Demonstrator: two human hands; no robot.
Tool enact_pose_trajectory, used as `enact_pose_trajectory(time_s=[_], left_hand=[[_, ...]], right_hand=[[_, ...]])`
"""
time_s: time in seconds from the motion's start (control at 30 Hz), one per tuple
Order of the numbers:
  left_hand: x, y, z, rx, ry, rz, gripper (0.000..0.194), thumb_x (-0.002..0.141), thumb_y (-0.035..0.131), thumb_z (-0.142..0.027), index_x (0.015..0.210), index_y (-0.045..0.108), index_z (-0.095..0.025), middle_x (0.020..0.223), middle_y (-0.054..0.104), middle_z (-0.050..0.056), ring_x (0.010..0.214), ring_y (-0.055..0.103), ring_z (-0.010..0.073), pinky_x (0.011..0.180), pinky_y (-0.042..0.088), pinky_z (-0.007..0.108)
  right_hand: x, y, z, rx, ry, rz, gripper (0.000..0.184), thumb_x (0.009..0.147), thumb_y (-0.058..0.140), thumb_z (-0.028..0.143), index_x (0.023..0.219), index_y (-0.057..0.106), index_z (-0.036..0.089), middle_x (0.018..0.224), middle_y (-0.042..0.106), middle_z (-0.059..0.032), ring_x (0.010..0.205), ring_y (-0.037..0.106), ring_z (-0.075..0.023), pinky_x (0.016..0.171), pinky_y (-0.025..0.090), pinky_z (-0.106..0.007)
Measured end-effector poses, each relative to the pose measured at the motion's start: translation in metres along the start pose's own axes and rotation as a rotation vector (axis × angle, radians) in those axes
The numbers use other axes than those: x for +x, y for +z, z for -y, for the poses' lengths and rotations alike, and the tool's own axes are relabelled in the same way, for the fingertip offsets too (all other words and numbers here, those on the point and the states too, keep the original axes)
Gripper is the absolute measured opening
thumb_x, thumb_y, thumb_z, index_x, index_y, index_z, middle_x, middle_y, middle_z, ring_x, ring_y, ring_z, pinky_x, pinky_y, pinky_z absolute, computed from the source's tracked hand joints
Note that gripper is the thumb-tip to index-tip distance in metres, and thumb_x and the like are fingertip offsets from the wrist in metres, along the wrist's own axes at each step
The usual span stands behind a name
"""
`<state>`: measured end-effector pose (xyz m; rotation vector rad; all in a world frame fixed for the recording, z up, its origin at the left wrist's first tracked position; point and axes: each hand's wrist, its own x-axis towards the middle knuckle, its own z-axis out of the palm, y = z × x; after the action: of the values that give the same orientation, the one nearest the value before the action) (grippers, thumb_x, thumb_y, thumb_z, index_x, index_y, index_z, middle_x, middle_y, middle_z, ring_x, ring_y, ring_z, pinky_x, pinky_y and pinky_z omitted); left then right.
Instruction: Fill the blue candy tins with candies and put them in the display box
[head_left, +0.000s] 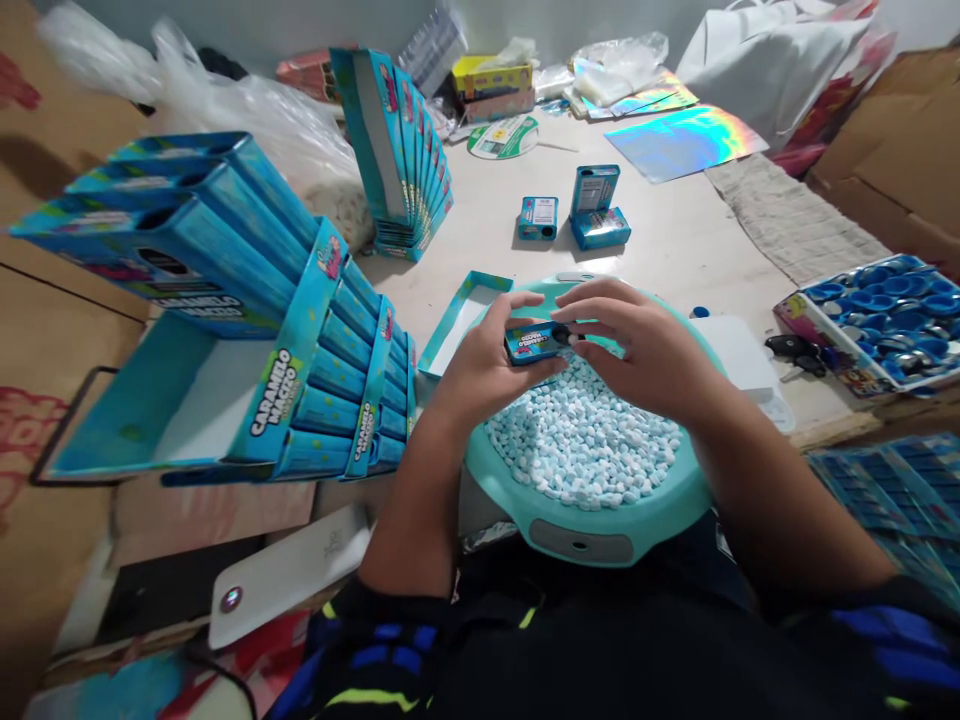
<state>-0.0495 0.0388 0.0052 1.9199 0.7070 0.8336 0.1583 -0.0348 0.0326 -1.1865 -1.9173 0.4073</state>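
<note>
My left hand (pixel 487 345) is closed around a small blue candy box (pixel 531 344) printed "Caramelo Macizo", held above a turquoise basin (pixel 499 478). At the box's right end is a dark round opening. My right hand (pixel 634 340) has its curved fingertips and thumb drawn together against that end; a tiny pale bit shows at the thumb tip, too small to name. Pale blue and white candies (pixel 592 450) fill the basin beneath both hands. Just left of the basin, partly behind my left hand, lies a shallow blue tray (pixel 450 335) with a white inside.
Stacked blue display boxes (pixel 289 380) rise at the left, beside nested blue trays (pixel 409 160). Small blue candy boxes (pixel 538 218) stand farther back. At right are a carton of blue caps (pixel 885 310), keys (pixel 799 350) and a white container (pixel 731 355). Holographic sheets (pixel 686 140) lie behind.
</note>
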Motion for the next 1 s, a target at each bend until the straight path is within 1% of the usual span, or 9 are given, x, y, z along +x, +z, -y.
enact_pose_trajectory(time_s=[0.2,0.33,0.4,0.5,0.6,0.67,0.77,0.9,1.0], left_hand=[[0.001,0.001,-0.001,-0.036,0.006,-0.069,0.063,0.078,0.092,-0.036,0.131,0.058,-0.026,0.126,0.072,0.008,0.112,0.075,0.0257,0.089,0.066,0.035],[0.004,0.001,0.0,0.013,-0.031,-0.249,0.054,0.079,0.09,-0.031,0.123,0.061,-0.026,0.119,0.074,0.005,0.098,0.077,0.0206,0.084,0.066,0.032],[0.006,0.001,0.001,0.054,-0.036,-0.323,0.046,0.08,0.088,-0.027,0.117,0.062,-0.025,0.116,0.074,0.003,0.095,0.077,0.0187,0.083,0.066,0.031],[0.008,0.001,0.004,0.11,-0.052,-0.413,0.04,0.079,0.088,-0.022,0.111,0.064,-0.025,0.111,0.074,0.001,0.094,0.075,0.0176,0.083,0.065,0.03],[0.008,0.002,0.004,0.121,-0.068,-0.465,0.037,0.079,0.088,-0.021,0.108,0.064,-0.024,0.105,0.074,0.0,0.093,0.075,0.0171,0.083,0.063,0.03],[0.007,0.003,0.005,0.111,-0.075,-0.468,0.035,0.08,0.087,-0.021,0.107,0.064,-0.023,0.102,0.073,0.0,0.091,0.074,0.0169,0.082,0.063,0.03],[0.007,0.004,0.005,0.091,-0.082,-0.456,0.033,0.082,0.086,-0.021,0.107,0.063,-0.023,0.101,0.073,0.0,0.09,0.074,0.017,0.083,0.062,0.031],[0.007,0.005,0.007,0.098,-0.085,-0.436,0.034,0.082,0.086,-0.021,0.107,0.063,-0.024,0.104,0.073,0.001,0.093,0.073,0.018,0.087,0.062,0.033],[0.007,0.005,0.007,0.107,-0.091,-0.412,0.034,0.082,0.085,-0.022,0.107,0.063,-0.024,0.104,0.072,0.001,0.093,0.073,0.018,0.087,0.061,0.033]], right_hand=[[-0.003,0.0,0.007,-0.016,0.043,-0.102,0.05,0.094,0.055,0.015,0.14,0.06,0.033,0.152,0.055,-0.0079,0.148,0.05,-0.0291,0.118,0.052,-0.054],[0.0,-0.003,-0.003,-0.051,0.23,-0.118,0.042,0.101,0.042,0.019,0.138,0.062,0.027,0.137,0.066,-0.0104,0.127,0.066,-0.0271,0.108,0.057,-0.052],[0.002,-0.004,-0.01,-0.197,0.391,0.056,0.039,0.105,0.039,0.027,0.134,0.065,0.023,0.125,0.072,-0.0121,0.114,0.071,-0.0283,0.099,0.058,-0.051],[-0.002,-0.003,-0.019,-0.566,0.605,0.51,0.045,0.107,0.042,0.044,0.127,0.068,0.014,0.115,0.074,-0.021,0.105,0.072,-0.0376,0.086,0.058,-0.053],[-0.018,-0.001,-0.023,-0.752,0.505,0.85,0.056,0.106,0.039,0.054,0.122,0.07,0.009,0.118,0.07,-0.0269,0.104,0.072,-0.043,0.083,0.057,-0.054],[-0.032,-0.001,-0.022,-0.75,0.394,0.938,0.061,0.104,0.041,0.06,0.128,0.068,0.011,0.126,0.066,-0.0283,0.107,0.072,-0.0437,0.087,0.056,-0.054],[-0.048,-0.003,-0.013,-0.692,0.367,1.039,0.074,0.097,0.05,0.07,0.137,0.063,0.01,0.132,0.063,-0.0309,0.114,0.069,-0.0466,0.095,0.054,-0.056],[-0.055,0.0,0.004,-0.5,0.494,1.141,0.079,0.093,0.055,0.072,0.141,0.055,0.009,0.133,0.062,-0.028,0.106,0.071,-0.0439,0.089,0.055,-0.054],[-0.052,0.012,0.011,-0.39,0.593,1.109,0.069,0.095,0.056,0.063,0.14,0.053,0.012,0.133,0.064,-0.0252,0.1,0.072,-0.0401,0.083,0.056,-0.05]])
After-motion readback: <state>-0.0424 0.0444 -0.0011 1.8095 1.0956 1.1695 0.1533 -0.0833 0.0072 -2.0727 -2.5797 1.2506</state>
